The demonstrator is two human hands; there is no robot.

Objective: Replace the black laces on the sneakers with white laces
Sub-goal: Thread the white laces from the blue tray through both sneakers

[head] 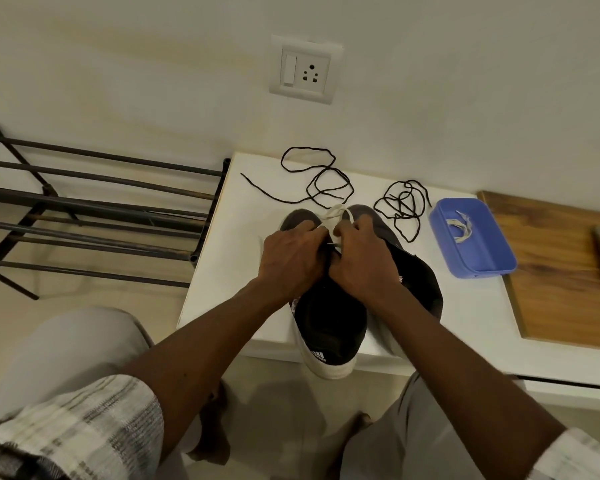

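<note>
Seemingly stripped of black laces [400,202] (both loose along the table's [465,306] far edge). Pinching a white lace [336,216] in left hand [291,261] and right hand [361,265] over the sneakers [329,317] at the near edge. Probably early threading, with a spare lace [459,228] unused in the tray [478,261].

The white lace [333,220] pinched between the left grip [291,261] and the right grip [361,261] is off-white. Under the grips, the sneakers [329,317] are black with grey toes, a white sole and a white striped logo on the near heel. Beyond the grips, loose black laces [400,202] lie on a white tabletop [229,271]. Right of the grips, a blue tray [478,271] holds cream laces [461,226], beside a brown wood-grain board [551,299]. Left of them stands a dark rack [101,199]. The sleeve [84,431] is grey-and-white check.
</note>
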